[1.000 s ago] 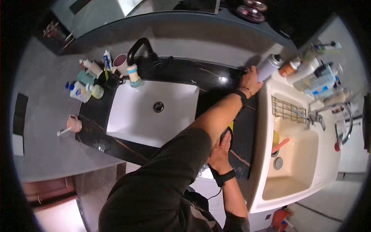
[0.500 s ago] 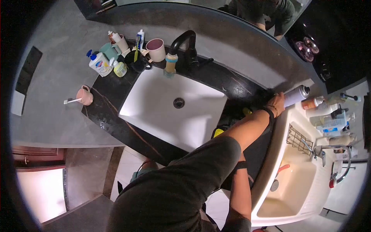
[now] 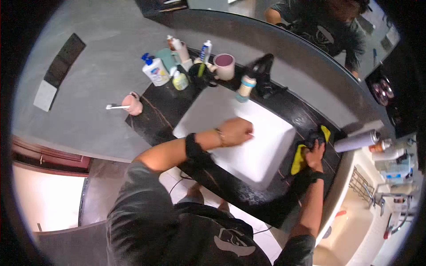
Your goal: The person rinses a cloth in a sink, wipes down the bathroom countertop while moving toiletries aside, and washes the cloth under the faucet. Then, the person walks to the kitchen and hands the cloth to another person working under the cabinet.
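Observation:
My left hand (image 3: 236, 132) is over the white sink basin (image 3: 275, 153), its fingers curled closed. A small pale tip shows at the fingers, too blurred to name. On the black counter to the right, my right hand (image 3: 315, 156) presses on a yellow and black cloth (image 3: 298, 160), its fingers over the bunched dark part. Yellow ends of the cloth stick out on both sides of the hand. Beyond this hand, a purple-grey spray can (image 3: 355, 142) stands near the counter's right end, with no hand on it.
A black faucet (image 3: 262, 73) with a pale attachment rises behind the basin. Soap bottles (image 3: 156, 72), a pink-white cup (image 3: 224, 67) and a pink mug (image 3: 132, 104) with a toothbrush stand leftward. A cream sink (image 3: 350, 230) adjoins on the right, with several bottles behind it.
My left hand has let go of the spray can and swung left over the basin. My right hand, hidden before under the left arm, now shows on the cloth. The view has shifted.

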Tool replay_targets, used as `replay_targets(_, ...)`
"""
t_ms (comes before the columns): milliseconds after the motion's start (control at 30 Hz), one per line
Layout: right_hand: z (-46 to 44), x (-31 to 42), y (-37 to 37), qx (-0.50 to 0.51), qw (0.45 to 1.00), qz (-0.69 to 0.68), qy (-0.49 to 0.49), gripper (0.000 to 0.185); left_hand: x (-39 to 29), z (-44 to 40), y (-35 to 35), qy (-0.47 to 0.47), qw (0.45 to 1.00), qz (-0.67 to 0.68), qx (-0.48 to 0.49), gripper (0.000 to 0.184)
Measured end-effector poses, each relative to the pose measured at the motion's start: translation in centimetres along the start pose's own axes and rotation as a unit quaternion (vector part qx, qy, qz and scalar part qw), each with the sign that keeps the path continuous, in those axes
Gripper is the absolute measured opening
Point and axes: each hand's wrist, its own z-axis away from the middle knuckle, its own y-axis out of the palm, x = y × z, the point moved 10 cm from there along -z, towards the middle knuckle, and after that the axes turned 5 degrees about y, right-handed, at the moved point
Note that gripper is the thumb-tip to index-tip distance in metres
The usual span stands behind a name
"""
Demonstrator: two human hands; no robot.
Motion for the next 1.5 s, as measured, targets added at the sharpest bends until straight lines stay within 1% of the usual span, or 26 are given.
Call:
replay_targets(67,-1.6,0.9,-0.3,0.020,0.999,-0.040,-0.016,0.072,5.8,4.1,-6.6,-0.117,0.987,-0.051,-0.095,0.019)
replay_targets(133,-2.7,3.2,-0.1,0.052,0.995,-0.066,-0.057,0.070,9.6,6.4,-12.1,-0.019,0.938,-0.221,-0.266,0.027)
replay_targets(167,-3.2,4.5,0.9,0.052,0.995,-0.063,-0.061,0.070,11.0,6.1,-13.3,-0.021,0.937,-0.220,-0.269,0.027)
replay_targets(233,-2.5,11.7,0.4,0.014,0.960,-0.145,-0.241,0.059,13.4,6.5,-16.9,-0.059,0.898,-0.219,-0.377,0.031)
replay_targets(267,-2.2,13.8,1.6,0.084,0.959,-0.170,-0.209,0.058,14.5,6.1,-17.5,-0.063,0.896,-0.218,-0.381,0.031)
replay_targets(300,-0.7,17.6,1.1,0.061,0.965,-0.079,-0.243,0.059,17.1,4.9,-16.8,-0.120,0.922,-0.189,-0.316,0.031)
replay_targets(333,0.7,20.8,1.0,0.076,0.964,-0.087,-0.238,0.059,19.5,4.0,-15.8,-0.175,0.940,-0.158,-0.246,0.032)
replay_targets(367,1.7,23.1,1.3,0.092,0.964,-0.095,-0.232,0.059,20.3,3.5,-15.8,-0.178,0.940,-0.153,-0.247,0.032)
replay_targets(433,3.2,26.3,2.4,0.077,0.927,-0.214,-0.298,0.057,22.6,2.9,-15.2,-0.221,0.940,-0.132,-0.225,0.035)
replay_targets(467,3.6,27.2,3.7,0.133,0.890,-0.326,-0.289,0.055,22.9,2.6,-14.9,-0.194,0.946,-0.153,-0.211,0.023)
replay_targets(500,5.0,28.7,4.0,0.158,0.883,-0.349,-0.271,0.058,22.9,3.3,-15.1,-0.195,0.947,-0.150,-0.208,0.023)
replay_targets(567,8.5,31.0,4.4,0.278,0.822,-0.467,-0.172,0.059,20.3,4.6,-15.3,-0.123,0.966,-0.113,-0.197,0.023)
replay_targets(600,10.0,32.0,4.6,0.301,0.809,-0.477,-0.167,0.062,19.2,5.9,-15.4,-0.083,0.969,-0.105,-0.209,0.021)
replay_targets(733,15.1,36.6,2.8,0.295,0.793,-0.505,-0.170,0.067,14.8,14.6,-16.8,-0.023,0.972,-0.107,-0.210,0.021)
replay_targets(833,17.5,39.8,3.1,0.249,0.787,-0.526,-0.206,0.066,15.7,19.7,-18.1,-0.013,0.962,-0.178,-0.207,0.021)
replay_targets(867,18.3,41.2,3.1,0.213,0.792,-0.515,-0.248,0.067,16.2,21.0,-18.4,-0.003,0.952,-0.229,-0.205,0.021)
replay_targets(900,19.8,43.2,2.2,0.227,0.796,-0.509,-0.234,0.067,17.5,21.9,-18.4,0.001,0.952,-0.229,-0.202,0.021)
replay_targets(967,21.6,46.3,2.8,0.220,0.796,-0.488,-0.281,0.068,23.0,23.6,-20.0,-0.112,0.934,-0.217,-0.261,0.019)
replay_targets(1000,22.1,47.5,3.6,0.200,0.799,-0.474,-0.313,0.067,24.0,23.7,-20.4,-0.106,0.935,-0.218,-0.260,0.019)
replay_targets(1067,23.0,50.1,4.9,0.121,0.824,-0.407,-0.374,0.067,27.4,24.1,-21.6,-0.180,0.931,-0.159,-0.274,0.018)
replay_targets(1200,26.0,54.3,8.9,0.121,0.860,-0.283,-0.407,0.057,29.9,23.5,-22.8,-0.179,0.925,-0.147,-0.300,0.019)
replay_targets(1267,28.2,55.9,11.6,0.095,0.854,-0.138,-0.492,0.052,30.7,23.2,-23.5,-0.237,0.890,-0.275,-0.277,0.023)
replay_targets(1300,27.8,56.1,12.2,0.092,0.856,-0.138,-0.489,0.052,29.6,22.9,-23.7,-0.232,0.891,-0.274,-0.277,0.023)
replay_targets(1367,27.7,56.7,13.7,0.107,0.841,-0.106,-0.519,0.050,23.0,22.8,-25.6,-0.125,0.869,-0.250,-0.408,0.031)
replay_targets(1433,27.2,57.1,14.3,0.099,0.841,-0.102,-0.523,0.048,21.2,19.6,-24.1,-0.110,0.904,-0.182,-0.372,0.044)
replay_targets(1500,27.1,57.8,13.8,0.046,0.834,-0.092,-0.542,0.039,21.6,15.9,-23.0,-0.141,0.914,-0.167,-0.341,0.054)
